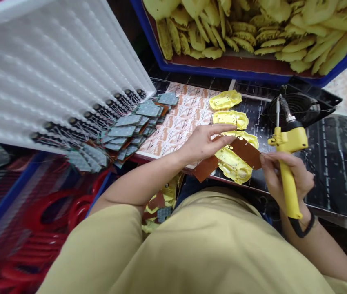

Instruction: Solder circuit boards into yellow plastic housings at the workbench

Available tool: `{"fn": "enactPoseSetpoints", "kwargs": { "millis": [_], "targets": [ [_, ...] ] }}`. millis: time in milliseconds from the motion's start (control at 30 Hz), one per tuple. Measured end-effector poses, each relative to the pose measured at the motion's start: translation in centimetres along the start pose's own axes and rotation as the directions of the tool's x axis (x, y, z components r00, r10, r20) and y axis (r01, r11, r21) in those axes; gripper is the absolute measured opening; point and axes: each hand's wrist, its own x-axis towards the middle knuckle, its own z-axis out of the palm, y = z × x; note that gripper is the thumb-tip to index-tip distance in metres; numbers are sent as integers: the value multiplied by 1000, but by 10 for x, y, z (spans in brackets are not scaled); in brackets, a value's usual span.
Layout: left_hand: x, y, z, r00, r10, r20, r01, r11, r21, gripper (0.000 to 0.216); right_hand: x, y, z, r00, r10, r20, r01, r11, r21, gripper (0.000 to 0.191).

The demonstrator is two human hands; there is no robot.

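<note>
My left hand (202, 143) reaches over the bench, its thumb and forefinger closed at the upper edge of a brown circuit board (247, 152). My right hand (291, 175) grips a yellow soldering gun (289, 175) with its metal tip pointing up and away. Its thumb and fingertips also touch the right end of that board. A second brown board piece (205, 168) shows below my left hand. Beneath the boards lies a yellow plastic shell (234, 165). Farther back, more yellow shells (230, 120) (225, 99) sit in a column; one is partly covered by my fingers.
Wired circuit boards (124, 130) are piled at left against a white ribbed foam tray (69, 61). A blue crate (185, 70) of yellow shells stands at the back. A black fan (299, 108) is behind the soldering gun. Red rings (38, 245) fill a crate lower left.
</note>
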Motion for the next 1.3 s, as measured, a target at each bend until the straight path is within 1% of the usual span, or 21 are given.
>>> {"fn": "enactPoseSetpoints", "kwargs": {
  "millis": [100, 200, 267, 333, 400, 433, 467, 533, 600, 667, 800, 867, 933, 1033, 1133, 1200, 1300],
  "targets": [
    [5, 5, 12, 996, -59, -71, 43, 976, -211, 45, 0, -9, 5, 1000, 7, 10, -8, 1000, 14, 21],
    [9, 7, 19, 991, -110, -71, 74, 921, -382, 53, -2, -16, 7, 999, 15, 30, -15, 1000, 25, 23],
    [11, 9, 16, 987, -153, -44, 118, 889, -443, 50, -4, -16, 6, 999, 1, 50, -4, 998, 61, 23],
    [14, 13, 8, 982, -186, -35, 151, 883, -444, 44, -4, -11, 1, 994, -29, 101, 17, 993, 118, 23],
    [17, 19, -5, 982, -184, -35, 158, 912, -378, 38, -1, -2, -4, 990, -30, 140, 7, 987, 159, 23],
    [19, 22, -11, 985, -169, -25, 152, 933, -326, 36, 1, 4, -6, 990, -8, 143, -17, 985, 172, 24],
    [20, 24, -16, 988, -152, -1, 146, 952, -268, 35, 5, 9, -8, 990, 28, 142, -54, 982, 182, 25],
    [23, 26, -22, 988, -127, 84, 139, 977, -160, 31, 14, 16, -6, 982, 111, 151, -142, 967, 210, 30],
    [25, 26, -20, 979, -119, 163, 137, 986, -98, 22, 25, 17, 2, 969, 153, 196, -200, 949, 245, 34],
    [26, 25, -13, 975, -111, 194, 127, 989, -72, 12, 35, 14, 12, 960, 151, 236, -216, 935, 281, 35],
    [27, 25, -1, 978, -74, 194, 79, 997, -22, 10, 51, 6, 32, 956, 145, 255, -229, 913, 337, 37],
    [27, 26, -2, 980, -51, 192, 53, 999, -3, 9, 56, 5, 37, 954, 159, 255, -238, 919, 315, 35],
    [29, 26, -9, 984, -25, 178, 19, 999, 32, 9, 59, 11, 39, 951, 164, 264, -235, 935, 267, 31],
    [41, 23, -28, 991, 12, 137, -38, 981, 192, 8, 65, 34, 43, 944, 153, 294, -207, 965, 163, 25],
    [67, 10, -43, 990, 14, 142, -75, 899, 432, 6, 71, 70, 57, 924, 109, 366, -140, 989, 58, 23],
    [87, -2, -45, 986, -26, 165, -71, 832, 551, 11, 73, 93, 70, 902, 83, 423, -107, 994, 31, 21],
    [108, -19, -35, 980, -93, 177, -41, 770, 636, 19, 73, 117, 87, 846, 53, 531, -60, 998, -4, 21]
  ]
}}
